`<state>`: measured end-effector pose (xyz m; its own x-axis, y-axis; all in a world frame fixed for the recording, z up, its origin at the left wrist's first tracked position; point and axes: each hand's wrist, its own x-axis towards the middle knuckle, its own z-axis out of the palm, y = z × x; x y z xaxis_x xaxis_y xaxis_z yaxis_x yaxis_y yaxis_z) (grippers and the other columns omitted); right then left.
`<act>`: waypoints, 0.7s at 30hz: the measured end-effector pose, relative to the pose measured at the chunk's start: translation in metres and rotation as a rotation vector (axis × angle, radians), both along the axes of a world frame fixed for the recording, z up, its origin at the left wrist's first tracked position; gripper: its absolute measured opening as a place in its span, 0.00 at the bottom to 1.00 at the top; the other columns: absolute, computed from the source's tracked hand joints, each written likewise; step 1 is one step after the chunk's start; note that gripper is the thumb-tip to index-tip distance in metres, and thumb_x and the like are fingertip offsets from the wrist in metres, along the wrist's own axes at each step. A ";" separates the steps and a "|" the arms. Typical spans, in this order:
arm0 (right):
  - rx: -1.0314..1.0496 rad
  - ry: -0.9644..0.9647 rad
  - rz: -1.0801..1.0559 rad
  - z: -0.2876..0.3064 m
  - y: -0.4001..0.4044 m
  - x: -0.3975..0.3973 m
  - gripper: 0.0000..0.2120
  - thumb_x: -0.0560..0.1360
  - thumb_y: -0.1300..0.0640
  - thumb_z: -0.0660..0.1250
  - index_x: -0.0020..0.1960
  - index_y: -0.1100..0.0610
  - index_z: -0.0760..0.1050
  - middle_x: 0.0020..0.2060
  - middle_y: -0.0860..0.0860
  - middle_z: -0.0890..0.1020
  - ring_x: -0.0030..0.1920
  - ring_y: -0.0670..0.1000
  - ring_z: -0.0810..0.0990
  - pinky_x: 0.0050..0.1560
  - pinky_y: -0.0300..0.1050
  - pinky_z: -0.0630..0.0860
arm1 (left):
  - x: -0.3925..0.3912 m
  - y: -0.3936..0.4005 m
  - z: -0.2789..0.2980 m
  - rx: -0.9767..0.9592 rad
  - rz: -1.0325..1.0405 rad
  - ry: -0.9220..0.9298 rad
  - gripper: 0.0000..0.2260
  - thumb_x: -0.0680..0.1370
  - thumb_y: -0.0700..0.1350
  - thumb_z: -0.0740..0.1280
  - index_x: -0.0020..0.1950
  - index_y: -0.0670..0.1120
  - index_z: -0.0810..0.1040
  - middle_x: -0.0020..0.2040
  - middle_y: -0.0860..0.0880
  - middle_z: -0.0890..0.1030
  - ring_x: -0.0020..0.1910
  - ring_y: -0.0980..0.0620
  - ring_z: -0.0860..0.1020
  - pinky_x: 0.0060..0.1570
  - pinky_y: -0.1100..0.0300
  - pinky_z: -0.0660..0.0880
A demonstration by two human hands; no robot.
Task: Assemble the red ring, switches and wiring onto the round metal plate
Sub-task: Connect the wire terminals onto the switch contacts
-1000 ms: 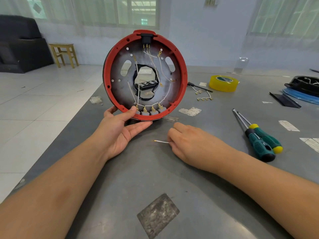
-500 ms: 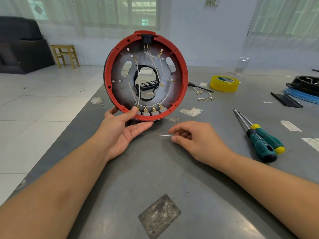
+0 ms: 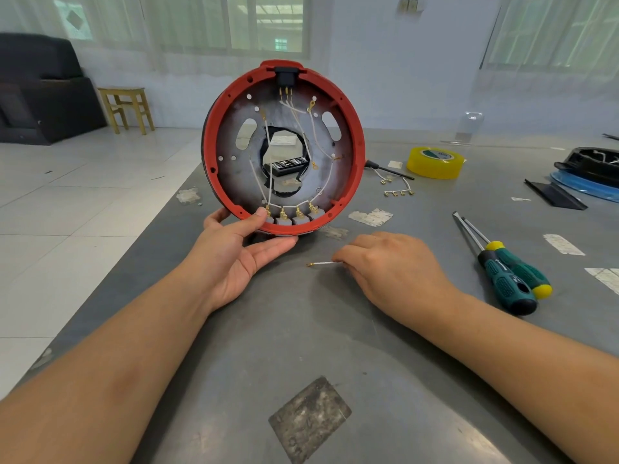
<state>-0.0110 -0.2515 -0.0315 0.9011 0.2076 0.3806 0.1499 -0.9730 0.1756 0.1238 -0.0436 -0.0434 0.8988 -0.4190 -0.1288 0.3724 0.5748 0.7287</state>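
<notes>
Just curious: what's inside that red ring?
Inside the red ring sits the round metal plate with white wires, four grey switches and a black socket. The plate's far side is hidden.

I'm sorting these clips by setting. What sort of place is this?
Probably an informal assembly workshop in a plain room: a grey worktable with two screwdrivers, a yellow tape roll and spare wire leads, beside a tiled floor with a wooden stool.
</notes>
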 end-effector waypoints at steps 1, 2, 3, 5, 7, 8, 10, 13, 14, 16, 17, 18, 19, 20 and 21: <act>-0.009 0.000 -0.001 0.001 0.001 0.000 0.12 0.83 0.56 0.60 0.61 0.44 0.78 0.52 0.46 0.82 0.52 0.54 0.80 0.46 0.50 0.79 | 0.000 0.000 0.000 0.003 0.002 0.000 0.30 0.80 0.32 0.71 0.75 0.53 0.63 0.60 0.35 0.83 0.51 0.26 0.85 0.43 0.36 0.84; -0.019 -0.001 -0.005 0.001 0.001 0.000 0.11 0.82 0.56 0.61 0.60 0.45 0.78 0.51 0.47 0.82 0.51 0.54 0.80 0.45 0.50 0.78 | 0.000 0.000 0.000 0.005 0.002 -0.002 0.30 0.80 0.32 0.70 0.74 0.53 0.63 0.60 0.35 0.83 0.51 0.26 0.85 0.43 0.36 0.84; -0.027 -0.003 -0.012 0.001 0.002 0.000 0.10 0.82 0.56 0.61 0.58 0.46 0.78 0.50 0.47 0.82 0.50 0.54 0.79 0.44 0.50 0.78 | 0.000 0.000 0.000 0.006 0.001 -0.004 0.30 0.80 0.32 0.70 0.74 0.53 0.63 0.60 0.35 0.83 0.51 0.26 0.85 0.43 0.36 0.84; -0.022 -0.009 -0.017 0.001 0.002 0.001 0.08 0.82 0.57 0.61 0.56 0.47 0.77 0.50 0.47 0.81 0.50 0.54 0.78 0.44 0.51 0.77 | 0.000 0.000 0.000 0.007 -0.004 -0.007 0.29 0.80 0.32 0.70 0.74 0.53 0.62 0.62 0.35 0.82 0.52 0.26 0.84 0.43 0.36 0.84; 0.001 -0.009 -0.018 -0.001 0.001 0.002 0.07 0.81 0.58 0.61 0.55 0.49 0.76 0.51 0.48 0.80 0.51 0.54 0.77 0.46 0.51 0.77 | -0.001 0.000 0.001 0.007 -0.009 -0.009 0.29 0.80 0.32 0.70 0.74 0.53 0.63 0.63 0.35 0.81 0.52 0.26 0.84 0.43 0.36 0.84; 0.018 -0.004 -0.016 -0.001 0.001 0.002 0.07 0.81 0.59 0.61 0.55 0.49 0.75 0.51 0.48 0.79 0.51 0.55 0.77 0.47 0.51 0.77 | -0.001 0.001 0.000 0.008 -0.010 -0.010 0.29 0.80 0.32 0.70 0.74 0.53 0.63 0.63 0.35 0.81 0.52 0.25 0.84 0.43 0.36 0.84; 0.067 0.014 -0.011 -0.002 0.000 0.003 0.07 0.81 0.60 0.60 0.55 0.51 0.74 0.51 0.50 0.78 0.52 0.56 0.77 0.49 0.54 0.77 | -0.001 0.000 0.001 0.010 -0.008 -0.011 0.29 0.80 0.32 0.70 0.74 0.52 0.63 0.63 0.35 0.81 0.52 0.25 0.84 0.43 0.36 0.84; 0.146 0.007 0.008 -0.001 0.000 0.002 0.06 0.81 0.61 0.61 0.54 0.53 0.75 0.50 0.51 0.78 0.50 0.58 0.78 0.47 0.56 0.77 | -0.001 0.001 0.001 0.010 -0.010 -0.012 0.28 0.80 0.32 0.70 0.74 0.52 0.63 0.63 0.34 0.82 0.52 0.25 0.84 0.44 0.36 0.84; 0.166 -0.008 0.021 -0.001 0.001 0.002 0.06 0.81 0.61 0.61 0.53 0.54 0.75 0.49 0.52 0.78 0.48 0.58 0.78 0.46 0.56 0.77 | -0.001 0.001 0.001 0.009 -0.012 -0.011 0.29 0.80 0.32 0.70 0.74 0.52 0.63 0.63 0.34 0.82 0.52 0.25 0.84 0.44 0.36 0.84; 0.202 -0.062 0.061 0.000 0.003 0.000 0.04 0.80 0.61 0.63 0.51 0.55 0.76 0.46 0.52 0.78 0.43 0.58 0.78 0.41 0.55 0.76 | -0.001 0.001 0.002 0.008 -0.013 -0.008 0.29 0.80 0.32 0.70 0.74 0.52 0.63 0.63 0.34 0.82 0.53 0.25 0.84 0.44 0.36 0.84; 0.217 -0.091 0.080 0.001 0.004 0.000 0.03 0.79 0.62 0.64 0.50 0.56 0.76 0.45 0.52 0.77 0.41 0.58 0.77 0.38 0.54 0.76 | -0.001 0.001 0.002 0.009 -0.012 -0.006 0.29 0.80 0.32 0.70 0.74 0.53 0.63 0.62 0.34 0.82 0.53 0.25 0.84 0.44 0.36 0.84; 0.232 -0.111 0.093 0.001 0.005 0.000 0.03 0.78 0.62 0.65 0.49 0.56 0.76 0.46 0.52 0.77 0.40 0.58 0.76 0.36 0.53 0.75 | -0.001 0.001 0.002 0.010 -0.009 -0.005 0.29 0.80 0.32 0.70 0.74 0.53 0.64 0.62 0.34 0.82 0.52 0.25 0.84 0.44 0.36 0.84; 0.246 -0.124 0.102 0.000 0.006 -0.001 0.03 0.78 0.62 0.66 0.49 0.55 0.76 0.46 0.51 0.76 0.39 0.57 0.75 0.36 0.53 0.75 | -0.002 0.001 0.001 0.011 -0.006 -0.005 0.29 0.80 0.32 0.70 0.74 0.53 0.64 0.61 0.35 0.82 0.52 0.25 0.84 0.44 0.36 0.84; 0.261 -0.135 0.110 0.000 0.006 0.000 0.03 0.78 0.62 0.66 0.49 0.55 0.76 0.47 0.50 0.76 0.39 0.56 0.75 0.36 0.53 0.75 | -0.002 0.001 0.001 0.012 -0.005 -0.006 0.29 0.80 0.32 0.70 0.74 0.53 0.63 0.61 0.35 0.82 0.52 0.25 0.84 0.44 0.36 0.84; 0.281 -0.146 0.119 -0.001 0.006 0.000 0.03 0.77 0.61 0.67 0.49 0.54 0.76 0.46 0.49 0.76 0.39 0.54 0.75 0.36 0.52 0.76 | -0.002 0.001 0.001 0.012 -0.006 -0.008 0.29 0.80 0.32 0.70 0.74 0.53 0.63 0.61 0.35 0.82 0.52 0.25 0.84 0.44 0.36 0.84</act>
